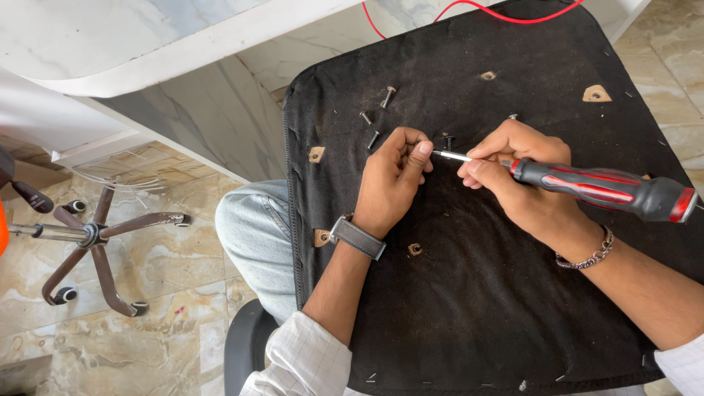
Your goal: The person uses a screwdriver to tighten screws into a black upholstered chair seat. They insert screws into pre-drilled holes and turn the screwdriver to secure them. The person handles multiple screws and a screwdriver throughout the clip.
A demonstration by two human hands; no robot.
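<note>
A black fabric-covered chair seat (477, 293) lies upside down across my lap. My right hand (513, 172) grips a red and black screwdriver (609, 187), with its metal shaft pointing left. The tip meets my left hand (392, 180), whose fingers are curled closed around it; a small screw may be pinched there, but I cannot see it clearly. Three loose dark screws (374, 117) lie on the seat just above my left hand. A fourth screw (448, 139) stands between my two hands.
A metal chair base with castors (95, 242) lies on the marble floor at the left. A white marble counter (147, 51) runs along the top left. A red cable (506, 13) crosses the seat's far edge. Mounting holes (596, 94) show in the fabric.
</note>
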